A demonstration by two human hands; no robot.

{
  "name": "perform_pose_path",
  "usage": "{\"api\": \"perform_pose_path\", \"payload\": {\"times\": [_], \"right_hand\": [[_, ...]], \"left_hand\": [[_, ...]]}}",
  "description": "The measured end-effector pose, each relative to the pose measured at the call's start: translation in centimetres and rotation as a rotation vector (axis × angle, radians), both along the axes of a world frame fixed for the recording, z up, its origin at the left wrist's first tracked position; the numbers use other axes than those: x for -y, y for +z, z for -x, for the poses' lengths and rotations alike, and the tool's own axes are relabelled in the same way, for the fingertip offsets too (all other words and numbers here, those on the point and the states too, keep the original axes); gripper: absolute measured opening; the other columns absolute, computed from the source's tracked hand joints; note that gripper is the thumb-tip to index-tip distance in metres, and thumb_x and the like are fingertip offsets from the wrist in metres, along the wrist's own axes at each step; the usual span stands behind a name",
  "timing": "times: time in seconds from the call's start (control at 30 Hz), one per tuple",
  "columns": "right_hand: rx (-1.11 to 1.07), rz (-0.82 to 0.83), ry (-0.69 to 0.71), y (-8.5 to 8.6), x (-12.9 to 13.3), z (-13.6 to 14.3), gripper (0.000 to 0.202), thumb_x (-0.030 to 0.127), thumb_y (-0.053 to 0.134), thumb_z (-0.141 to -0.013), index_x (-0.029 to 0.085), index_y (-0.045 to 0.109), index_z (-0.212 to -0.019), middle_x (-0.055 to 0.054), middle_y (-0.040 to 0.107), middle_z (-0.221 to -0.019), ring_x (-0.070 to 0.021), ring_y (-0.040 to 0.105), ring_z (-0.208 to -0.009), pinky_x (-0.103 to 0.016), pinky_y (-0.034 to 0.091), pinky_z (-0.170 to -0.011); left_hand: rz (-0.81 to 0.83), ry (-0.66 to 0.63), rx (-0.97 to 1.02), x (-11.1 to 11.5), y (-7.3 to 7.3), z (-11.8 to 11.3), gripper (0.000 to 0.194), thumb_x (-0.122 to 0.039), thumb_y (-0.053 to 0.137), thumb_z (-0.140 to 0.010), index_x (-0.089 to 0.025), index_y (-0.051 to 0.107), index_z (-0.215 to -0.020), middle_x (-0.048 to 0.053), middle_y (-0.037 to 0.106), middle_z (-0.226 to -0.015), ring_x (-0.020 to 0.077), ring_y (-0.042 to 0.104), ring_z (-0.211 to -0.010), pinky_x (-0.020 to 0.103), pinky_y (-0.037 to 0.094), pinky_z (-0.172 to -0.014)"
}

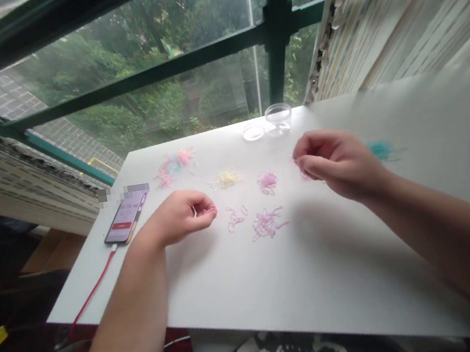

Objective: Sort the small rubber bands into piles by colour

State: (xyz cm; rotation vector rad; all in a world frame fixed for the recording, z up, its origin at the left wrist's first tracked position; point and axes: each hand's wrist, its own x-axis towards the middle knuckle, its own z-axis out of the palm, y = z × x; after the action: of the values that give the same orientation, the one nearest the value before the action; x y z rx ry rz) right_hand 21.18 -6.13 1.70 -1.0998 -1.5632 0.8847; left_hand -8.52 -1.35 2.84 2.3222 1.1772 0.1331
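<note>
My left hand (190,212) is closed in a pinch above the white table, left of a few loose lilac elastic bands (236,220). Something tiny and pinkish seems to show at its fingertips, too small to name. My right hand (331,159) is raised on the right with thumb and fingers pressed together. Pink bands (304,175) show just under its fingertips, partly hidden; I cannot tell whether it grips one. Between the hands are a heap of lilac bands (268,224), a pinkish-purple heap (267,181) and a pale yellow heap (227,178).
A mixed pink and blue heap (176,165) lies at the back left, and a teal heap (380,149) beyond my right wrist. A clear round tub (278,117) and its lid (253,132) stand by the window. A phone (127,217) with a red cable (95,283) lies left.
</note>
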Motion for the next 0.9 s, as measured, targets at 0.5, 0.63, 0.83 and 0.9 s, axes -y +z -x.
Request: {"api": "perform_pose_path", "payload": {"times": [0.5,0.63,0.83,0.9], "right_hand": [[0.502,-0.031,-0.277,-5.7,-1.6,-7.5,0.008,0.02,0.05,-0.071,0.018,0.055,-0.065,0.004,0.046,-0.054,-0.0112,0.042,-0.051,-0.023,0.032,-0.049],[0.534,-0.065,-0.28,-5.7,-1.8,-7.5,0.014,0.022,0.051,-0.073,0.018,0.063,-0.067,0.0,0.055,-0.061,-0.0131,0.048,-0.056,-0.024,0.036,-0.055],[0.417,-0.034,-0.343,-5.8,-2.2,-7.8,0.021,0.026,0.05,-0.076,0.018,0.068,-0.072,-0.003,0.064,-0.066,-0.0154,0.054,-0.061,-0.026,0.04,-0.058],[0.339,-0.01,-0.37,-6.0,-2.4,-7.9,0.023,0.026,0.048,-0.076,0.017,0.069,-0.075,-0.003,0.065,-0.066,-0.0158,0.056,-0.061,-0.026,0.04,-0.058]], "left_hand": [[-0.156,-0.299,-0.04,-3.9,1.6,-17.2,0.022,-0.034,0.053,-0.075,-0.017,0.066,-0.08,0.0,0.065,-0.071,0.0102,0.051,-0.056,0.021,0.033,-0.05],[-0.25,-0.373,-0.142,-5.2,1.5,-20.2,0.018,-0.033,0.058,-0.073,-0.02,0.068,-0.081,0.0,0.068,-0.076,0.0111,0.055,-0.06,0.022,0.034,-0.053],[-0.183,-0.442,-0.223,-6.0,2.7,-21.4,0.021,-0.026,0.065,-0.068,-0.023,0.068,-0.089,-0.002,0.07,-0.083,0.0109,0.06,-0.066,0.02,0.038,-0.056],[-0.143,-0.435,-0.211,-6.1,3.1,-21.5,0.025,-0.025,0.067,-0.066,-0.023,0.067,-0.091,-0.002,0.07,-0.086,0.0106,0.061,-0.068,0.019,0.039,-0.056]]}}
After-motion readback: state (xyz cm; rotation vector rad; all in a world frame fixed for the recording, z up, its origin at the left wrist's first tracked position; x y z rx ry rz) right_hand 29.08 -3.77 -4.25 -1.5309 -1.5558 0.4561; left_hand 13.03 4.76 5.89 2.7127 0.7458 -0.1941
